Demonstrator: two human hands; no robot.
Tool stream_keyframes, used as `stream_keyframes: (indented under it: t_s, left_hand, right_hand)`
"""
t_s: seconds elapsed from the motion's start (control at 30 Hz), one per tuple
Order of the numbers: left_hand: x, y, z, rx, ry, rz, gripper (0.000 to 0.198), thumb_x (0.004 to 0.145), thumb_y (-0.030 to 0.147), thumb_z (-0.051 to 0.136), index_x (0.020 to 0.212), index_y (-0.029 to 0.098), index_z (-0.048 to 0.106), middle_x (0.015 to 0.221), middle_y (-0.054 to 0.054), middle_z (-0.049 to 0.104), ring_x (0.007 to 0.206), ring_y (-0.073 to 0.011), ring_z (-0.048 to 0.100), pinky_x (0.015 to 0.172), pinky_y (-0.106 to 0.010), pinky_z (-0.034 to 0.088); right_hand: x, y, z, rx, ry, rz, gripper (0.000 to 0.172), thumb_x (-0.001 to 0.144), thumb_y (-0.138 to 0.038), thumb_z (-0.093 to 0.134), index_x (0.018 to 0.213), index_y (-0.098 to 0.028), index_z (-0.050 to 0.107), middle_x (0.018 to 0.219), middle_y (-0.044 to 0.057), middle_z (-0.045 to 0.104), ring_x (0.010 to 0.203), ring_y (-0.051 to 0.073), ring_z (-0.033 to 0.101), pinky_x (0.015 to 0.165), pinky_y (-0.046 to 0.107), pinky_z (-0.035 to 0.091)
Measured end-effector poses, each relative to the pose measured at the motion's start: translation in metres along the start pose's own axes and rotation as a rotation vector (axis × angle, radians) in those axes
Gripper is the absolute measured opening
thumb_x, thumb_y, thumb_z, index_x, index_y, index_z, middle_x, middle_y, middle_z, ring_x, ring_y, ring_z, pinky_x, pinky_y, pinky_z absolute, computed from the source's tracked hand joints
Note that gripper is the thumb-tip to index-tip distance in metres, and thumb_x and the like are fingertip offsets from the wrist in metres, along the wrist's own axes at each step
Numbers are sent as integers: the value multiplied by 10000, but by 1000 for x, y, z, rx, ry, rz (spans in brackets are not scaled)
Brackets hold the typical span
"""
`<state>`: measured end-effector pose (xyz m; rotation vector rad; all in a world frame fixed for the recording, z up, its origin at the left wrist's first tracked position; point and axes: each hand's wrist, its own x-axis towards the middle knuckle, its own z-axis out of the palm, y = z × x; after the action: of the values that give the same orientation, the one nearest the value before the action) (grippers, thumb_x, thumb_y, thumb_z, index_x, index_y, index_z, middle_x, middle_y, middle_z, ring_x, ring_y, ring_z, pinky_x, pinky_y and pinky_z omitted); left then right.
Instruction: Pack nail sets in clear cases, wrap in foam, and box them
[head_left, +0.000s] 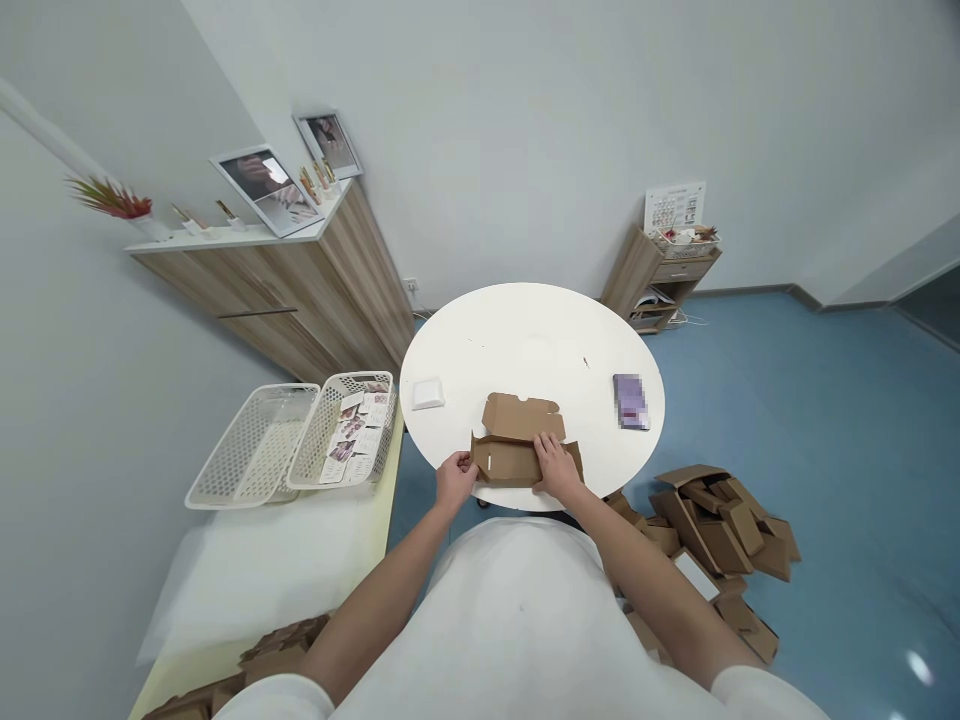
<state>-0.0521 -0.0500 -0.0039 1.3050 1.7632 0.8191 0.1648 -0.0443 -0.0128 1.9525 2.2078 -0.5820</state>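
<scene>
The left hand pinches with thumb and fingers the left end of a brown cardboard box, at the corner nearest to the person. The right hand lies on the right part of the same box, its fingers and thumb a little apart, the fingers reaching to the fold of the lid. So the box is between the two hands, touching both, near the front edge of a round white table. Its lid is folded open, away from the person. On the table, a white packet lies left of the box, and a purple item, blurred, lies well apart at the right. Further left, two white baskets stand side by side, and the nearer to the table contains printed cards. At the right, a heap of brown cartons is on the blue floor
</scene>
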Motion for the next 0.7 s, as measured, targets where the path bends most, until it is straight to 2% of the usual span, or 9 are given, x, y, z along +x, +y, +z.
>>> stream_keyframes:
  t_s: [0.13, 0.33, 0.57, 0.7]
  left_hand:
    - [-1, -2, 1, 39, -16, 9, 214, 669, 169, 556, 872, 142, 618, 783, -52, 677, 707, -152, 628, 670, -262, 493]
    - [-8, -4, 4, -20, -22, 29, 219, 684, 224, 561, 881, 146, 616, 795, -55, 678, 711, -156, 631, 681, -276, 497]
    - [-12, 4, 14, 84, -111, 169, 221, 669, 238, 554, 868, 165, 613, 679, -10, 639, 644, -137, 603, 664, -269, 474]
    - [-13, 1, 12, 163, -112, 166, 289, 672, 263, 563, 941, 160, 581, 812, -44, 632, 726, -158, 596, 685, -284, 466]
  right_hand:
    - [0, -3, 0, -31, 23, -11, 1103, 490, -323, 769, 1376, -186, 126, 1448, 121, 157, 1330, 293, 99, 985, 397, 297]
    - [0, -6, 2, -72, 60, 12, 1113, 484, -330, 776, 1375, -168, 129, 1435, 146, 188, 1322, 296, 126, 991, 407, 280]
    - [0, -12, 7, -39, 42, -52, 1035, 540, -304, 727, 1373, -173, 128, 1441, 126, 184, 1330, 272, 106, 988, 413, 269]
    - [-4, -14, 7, -18, 28, -43, 1041, 541, -311, 721, 1376, -167, 115, 1447, 120, 165, 1333, 259, 93, 982, 401, 275]
